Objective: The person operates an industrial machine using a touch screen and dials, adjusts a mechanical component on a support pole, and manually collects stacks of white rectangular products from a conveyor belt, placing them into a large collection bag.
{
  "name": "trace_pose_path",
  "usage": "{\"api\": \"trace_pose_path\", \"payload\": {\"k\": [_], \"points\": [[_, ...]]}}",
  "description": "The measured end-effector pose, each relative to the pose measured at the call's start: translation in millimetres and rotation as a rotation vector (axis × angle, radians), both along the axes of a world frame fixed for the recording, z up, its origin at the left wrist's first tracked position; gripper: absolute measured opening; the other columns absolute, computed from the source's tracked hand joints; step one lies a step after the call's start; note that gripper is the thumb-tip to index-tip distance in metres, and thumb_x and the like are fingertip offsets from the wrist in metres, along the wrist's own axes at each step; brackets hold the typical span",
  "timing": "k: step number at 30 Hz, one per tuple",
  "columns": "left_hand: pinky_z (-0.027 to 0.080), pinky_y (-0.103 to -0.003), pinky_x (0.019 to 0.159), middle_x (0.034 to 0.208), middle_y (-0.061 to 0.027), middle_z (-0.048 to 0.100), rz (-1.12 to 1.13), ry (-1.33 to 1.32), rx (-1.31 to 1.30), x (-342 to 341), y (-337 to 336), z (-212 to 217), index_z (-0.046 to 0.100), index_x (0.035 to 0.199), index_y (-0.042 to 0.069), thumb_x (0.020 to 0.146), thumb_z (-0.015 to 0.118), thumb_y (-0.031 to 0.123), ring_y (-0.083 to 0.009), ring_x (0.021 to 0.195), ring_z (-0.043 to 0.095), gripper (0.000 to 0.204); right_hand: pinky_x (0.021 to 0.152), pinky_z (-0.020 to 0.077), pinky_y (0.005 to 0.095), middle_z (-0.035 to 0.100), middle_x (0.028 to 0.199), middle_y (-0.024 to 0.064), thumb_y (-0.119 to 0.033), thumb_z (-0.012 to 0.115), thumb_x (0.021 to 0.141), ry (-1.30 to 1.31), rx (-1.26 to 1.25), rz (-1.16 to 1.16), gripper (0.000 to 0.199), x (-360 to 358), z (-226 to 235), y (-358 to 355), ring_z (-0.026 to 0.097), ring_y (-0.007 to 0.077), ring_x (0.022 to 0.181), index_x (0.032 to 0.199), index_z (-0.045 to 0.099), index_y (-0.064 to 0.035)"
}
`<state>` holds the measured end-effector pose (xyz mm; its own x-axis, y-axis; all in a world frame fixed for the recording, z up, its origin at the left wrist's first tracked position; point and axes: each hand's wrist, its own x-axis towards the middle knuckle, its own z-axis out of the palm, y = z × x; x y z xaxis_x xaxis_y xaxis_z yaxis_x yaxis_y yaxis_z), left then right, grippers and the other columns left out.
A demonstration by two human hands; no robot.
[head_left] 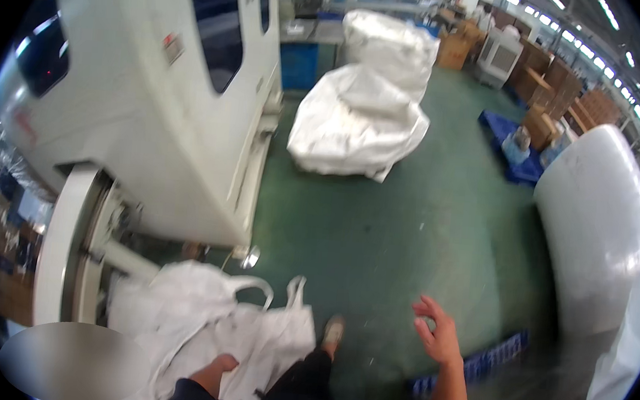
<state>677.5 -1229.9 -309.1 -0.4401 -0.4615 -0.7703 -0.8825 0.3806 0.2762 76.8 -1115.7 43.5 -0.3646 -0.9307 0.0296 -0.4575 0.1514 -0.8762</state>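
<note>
At the lower left, a large white woven bulk bag with loop handles lies slumped beside the machine. Over its near part is my left hand, seen only in part; its fingers do not show clearly, so I cannot tell whether it grips the fabric. Out to the right, my right hand hangs above the green floor with its fingers apart and nothing in it. My foot stands on the floor beside the bag. A blurred oval covers part of the lower left.
A tall white machine fills the left. Ahead stand an opened white bulk bag and a fuller one behind. To the right are a large plastic-wrapped roll, a blue pallet and cardboard boxes. Green floor lies between.
</note>
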Motion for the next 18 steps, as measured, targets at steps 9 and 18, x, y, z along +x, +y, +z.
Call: {"api": "trace_pose_path", "payload": {"k": [9, 18], "points": [[0.057, -0.044, 0.090, 0.108, -0.0135, 0.076, -0.105, 0.308, 0.100, -482.5, -263.7, 90.3, 0.075, 0.113, 0.011, 0.092, 0.064, 0.042, -0.0299, 0.100, 0.073, 0.040, 0.075, 0.0575, 0.0436, 0.074, 0.092, 0.0196, -0.027, 0.064, 0.090, 0.171, 0.612, -0.668, 0.031, -269.6, -183.1, 165.2, 0.072, 0.0317, 0.082, 0.104, 0.069, -0.0004], [0.055, -0.045, 0.092, 0.114, -0.0114, 0.074, 0.086, 0.396, -0.203, -891.5, -582.9, 196.3, 0.072, 0.112, 0.013, 0.092, 0.064, 0.039, -0.0316, 0.110, 0.069, 0.034, 0.065, 0.0531, 0.0379, 0.071, 0.085, 0.0125, -0.019, 0.061, 0.092, -0.541, 1.112, -0.787, 0.020, -406.6, -245.4, 34.5, 0.066, 0.0229, 0.073, 0.095, 0.068, -0.0007]]}}
